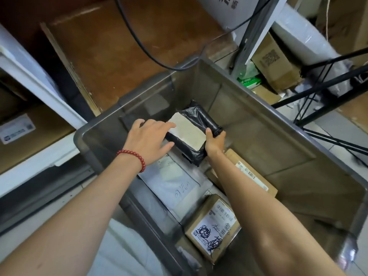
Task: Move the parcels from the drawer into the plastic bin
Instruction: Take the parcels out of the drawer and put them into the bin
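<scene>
Nearest, inside the big grey see-through plastic bin (pixel 268 136): small brown cardboard box (pixel 214 226) with a scribbled-on white label, pale grey poly mailer (pixel 175 186) just left of it. Further in, black plastic-wrapped parcel (pixel 191 132) with a beige label, in the bin too. right hand (pixel 216 142) fingers curled round its right end, gripping; left hand (pixel 151 136) fingers straight, just resting on the left end.

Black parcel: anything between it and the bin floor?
Nothing visible. The black parcel, between left hand and right hand, is inside the plastic bin; grey mailer and cardboard boxes lie nearer. Directly beneath is hidden.
</scene>
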Motion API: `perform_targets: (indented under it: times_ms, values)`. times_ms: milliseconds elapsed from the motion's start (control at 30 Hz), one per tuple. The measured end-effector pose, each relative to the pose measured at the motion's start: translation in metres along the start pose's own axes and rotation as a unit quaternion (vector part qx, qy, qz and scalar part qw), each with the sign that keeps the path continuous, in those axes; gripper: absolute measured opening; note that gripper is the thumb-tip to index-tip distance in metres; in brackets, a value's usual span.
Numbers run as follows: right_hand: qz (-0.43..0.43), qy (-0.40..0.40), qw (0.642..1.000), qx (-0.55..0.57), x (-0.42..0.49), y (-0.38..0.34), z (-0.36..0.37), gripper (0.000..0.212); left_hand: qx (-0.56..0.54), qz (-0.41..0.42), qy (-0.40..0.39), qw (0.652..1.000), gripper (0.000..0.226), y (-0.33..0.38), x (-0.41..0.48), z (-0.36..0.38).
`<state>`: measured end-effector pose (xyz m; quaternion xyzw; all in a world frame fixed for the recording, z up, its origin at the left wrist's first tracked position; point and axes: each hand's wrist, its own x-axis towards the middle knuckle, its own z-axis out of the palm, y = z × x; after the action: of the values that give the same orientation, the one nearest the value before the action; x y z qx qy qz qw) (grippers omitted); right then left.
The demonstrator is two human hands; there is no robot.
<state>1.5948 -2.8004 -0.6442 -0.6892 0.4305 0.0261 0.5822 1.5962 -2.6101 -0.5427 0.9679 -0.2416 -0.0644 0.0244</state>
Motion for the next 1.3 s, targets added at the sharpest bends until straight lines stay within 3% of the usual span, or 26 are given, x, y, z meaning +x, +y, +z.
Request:
perform_targets:
  times_ms: [267, 467, 633, 733, 900, 1133, 1300]
  values:
    - [0.037, 0.018, 0.998, -0.055, 0.016, 0.023, 0.02, 0.053, 0.003, 0.002, 0.006, 1.0, 0.05, -0.013, -0.005, 0.011]
    - [0.06, -0.025, 0.998, -0.027, 0.004, 0.035, 0.017, 0.089, 0.016, 0.009, 0.0, 1.0, 0.05, -0.008, -0.003, 0.01]
    - [-0.014, -0.053, 0.99, -0.133, -0.015, 0.025, -0.001, 0.091, 0.023, -0.01, -0.002, 1.0, 0.05, -0.009, -0.009, -0.003]
    - [-0.074, -0.1, 0.957, -0.263, -0.024, 0.018, -0.014, 0.082, 0.017, -0.029, -0.011, 0.999, 0.05, -0.008, -0.014, -0.011]
    - [-0.188, -0.107, 0.858, -0.465, -0.056, -0.008, -0.041, 0.077, 0.033, -0.024, -0.023, 0.999, 0.05, 0.006, -0.033, -0.033]
    - [-0.318, -0.087, 0.795, -0.51, -0.13, -0.043, -0.067, 0.067, 0.028, -0.081, 0.028, 0.996, 0.049, 0.006, -0.091, -0.056]
    - [-0.417, -0.094, 0.76, -0.489, -0.183, -0.069, -0.056, 0.064, 0.039, -0.183, 0.061, 0.981, 0.052, -0.026, -0.143, -0.071]
